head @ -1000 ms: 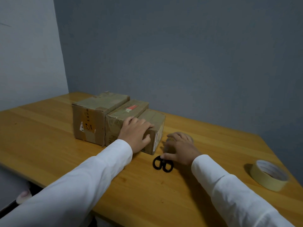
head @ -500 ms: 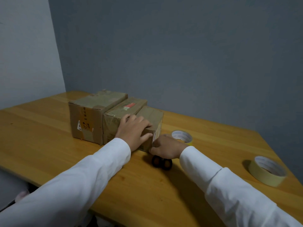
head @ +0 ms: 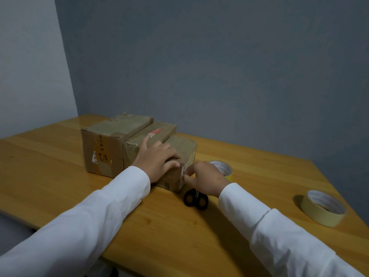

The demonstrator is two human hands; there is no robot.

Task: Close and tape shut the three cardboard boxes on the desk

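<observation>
**Hands at the smallest box, three boxes in a row on the desk**

Three closed cardboard boxes stood side by side, touching, on the wooden desk; the large box was at the left, the middle box next to it, and the small box at the right, nearest the person. The left hand lay palm-down on top of the small box, fingers extended and spread, the thumb at the near top edge, pressing rather than gripping. The right hand was at the right side of the small box, fingertips pinched together at the white label on that side; what they pinched could not be told. Black-handled scissors lay on the desk just below the right hand; a yellow tape roll sat just behind that hand; a beige tape roll lay well apart at the right edge. Both arms wore white sleeves.
</observation>
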